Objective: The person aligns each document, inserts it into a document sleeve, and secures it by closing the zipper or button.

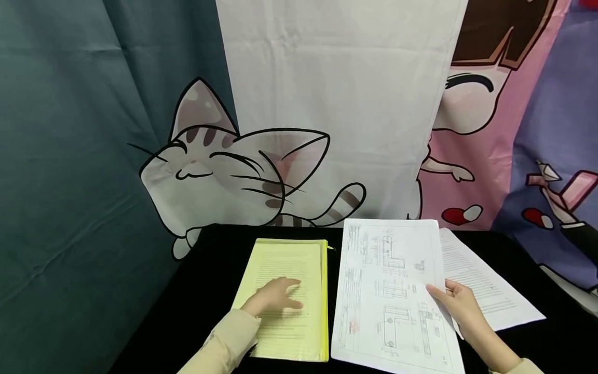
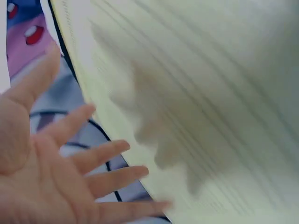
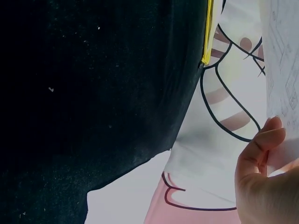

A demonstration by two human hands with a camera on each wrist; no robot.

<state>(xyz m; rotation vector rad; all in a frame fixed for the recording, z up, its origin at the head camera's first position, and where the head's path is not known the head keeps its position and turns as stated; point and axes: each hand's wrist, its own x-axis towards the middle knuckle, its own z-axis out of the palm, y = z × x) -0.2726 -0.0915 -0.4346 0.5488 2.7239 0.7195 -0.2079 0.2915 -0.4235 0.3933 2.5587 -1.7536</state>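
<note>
A yellow see-through file pouch (image 1: 310,291) with printed paper in it lies on the black table. Over its middle my left hand (image 1: 275,296) is held with fingers spread, gripping nothing. In the left wrist view the hand (image 2: 60,168) hovers just off the pouch (image 2: 224,116), and its shadow falls on the surface. My right hand (image 1: 460,306) pinches the right edge of a white sheet of technical drawings (image 1: 359,311), thumb on top. The right wrist view shows that hand (image 3: 261,168) holding the drawing sheet (image 3: 282,60) raised off the table.
Another printed white sheet (image 1: 509,306) lies on the table at the right, partly covered by the drawing and the right hand. The black tabletop (image 1: 173,322) ends at a curtain (image 1: 374,104) with cartoon figures behind it. A small zip pull (image 1: 331,248) sticks out at the pouch's upper right.
</note>
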